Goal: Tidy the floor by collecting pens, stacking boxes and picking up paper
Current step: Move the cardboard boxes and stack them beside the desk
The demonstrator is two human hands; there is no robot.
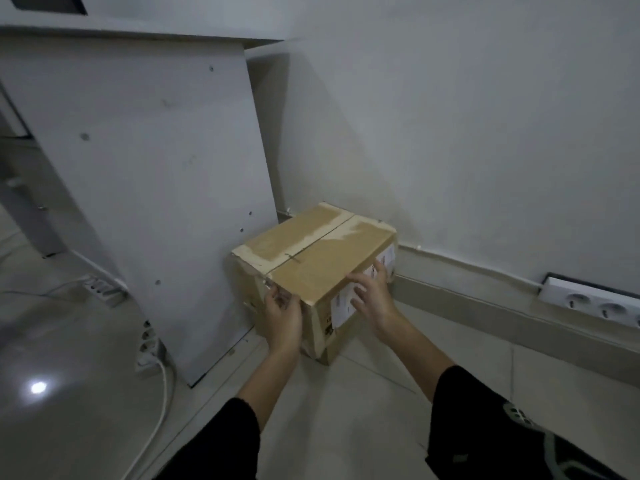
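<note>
I am on the box-stacking step, with 1 cardboard box (311, 258) in front of me and both hands at its near corner. My right hand (372, 301) has its fingers (381, 270) spread and straight, laid flat against the side that carries a white label (341, 306); they curl round nothing. My left hand (282, 315) is on the other near side, its fingers bent up by the top edge just left of the corner. From here I cannot tell whether they are pinching the cardboard or only resting on it.

The box sits on the floor (363, 393) directly ahead of my fingertips, tucked into the corner: the grey desk panel (156, 185) stands just beyond my left fingers, and the wall (450, 133) is past my right ones. Its flaps are shut under strips of tape (332, 225). A white socket strip (588, 299) lies well off to the right of my right hand, along the skirting.

I see no 2nd box, no pens and no paper here. Next, I judge, I need a real hold, with 1 palm on each near side or fingers under the base. Then I would draw the box out toward me, since the panel and wall leave no room beyond it, before carrying it to wherever the stack goes
</note>
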